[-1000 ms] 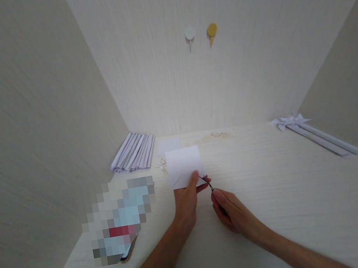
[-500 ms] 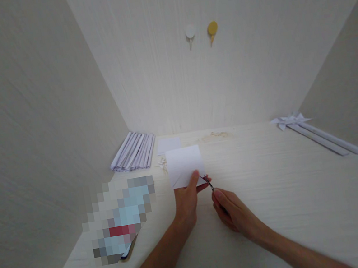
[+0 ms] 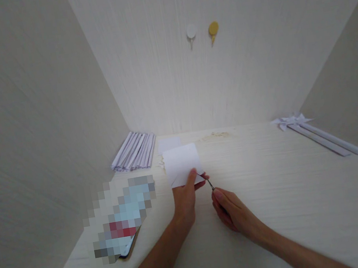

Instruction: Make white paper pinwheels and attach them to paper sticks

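My left hand is closed on a white sheet of paper, thumb on top and fingers underneath at its lower edge. Slanting lines, folds or cuts, run across the sheet's lower corners. My right hand grips a pair of small scissors, whose handles are hidden in the fist. Their narrow metal blades point up and left to the sheet's lower right corner, beside my left fingertips. Whether the tips touch the paper I cannot tell.
Several folded paper strips lie at the back left, beside a flat paper sheet. A phone, mostly blurred out, is at left. Paper sticks and a folded paper piece lie at right. White and yellow hooks hang on the wall.
The sheet and my left hand have shifted slightly left. The scissor blades, parted before, now look closed together. My right hand stays nearly in place.
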Available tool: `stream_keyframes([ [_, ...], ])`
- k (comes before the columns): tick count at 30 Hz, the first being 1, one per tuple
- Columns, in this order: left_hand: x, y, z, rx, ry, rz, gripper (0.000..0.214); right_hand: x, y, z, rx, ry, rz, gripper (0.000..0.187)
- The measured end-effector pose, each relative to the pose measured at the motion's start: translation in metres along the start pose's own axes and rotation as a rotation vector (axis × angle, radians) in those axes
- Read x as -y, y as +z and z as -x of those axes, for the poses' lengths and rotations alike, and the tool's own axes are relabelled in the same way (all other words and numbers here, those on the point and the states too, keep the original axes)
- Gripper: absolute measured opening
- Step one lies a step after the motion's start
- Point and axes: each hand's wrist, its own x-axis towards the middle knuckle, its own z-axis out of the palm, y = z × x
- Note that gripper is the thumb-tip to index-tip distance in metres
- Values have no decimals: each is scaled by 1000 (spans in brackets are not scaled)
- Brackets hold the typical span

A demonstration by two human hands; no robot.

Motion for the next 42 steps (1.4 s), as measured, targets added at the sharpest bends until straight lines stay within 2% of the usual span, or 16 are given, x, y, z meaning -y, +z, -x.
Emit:
stream_keyframes([
  [4,-1,0,0,-36,22,-8,20,-1,-1,-2,-23,-15,-216,37],
  [7,2,0,3,-47,-8,-37,22,0,-2,-4,-77,29,-365,30],
  [11,9,2,8,-4,-46,-143,24,3,-2,-5,-184,89,-378,29],
  [15,13,3,12,78,-2,-191,23,1,-4,-6,-213,80,-407,30],
  [19,11,3,12,112,-36,-153,23,-2,-5,-7,-204,66,-383,30],
  [22,9,-1,6,124,-79,-47,25,-3,-5,-8,-232,64,-391,33],
  [27,8,-9,-8,146,-59,51,18,-3,-6,-9,-278,71,-395,33],
  [34,11,-11,-9,286,-140,-32,18,2,-14,-13,-471,-32,-573,29],
  [38,14,-9,-4,377,-194,-193,21,4,-17,-15,-493,-84,-609,27],
  [42,16,-6,0,307,-132,-218,26,3,-16,-14,-452,-61,-638,25],
])
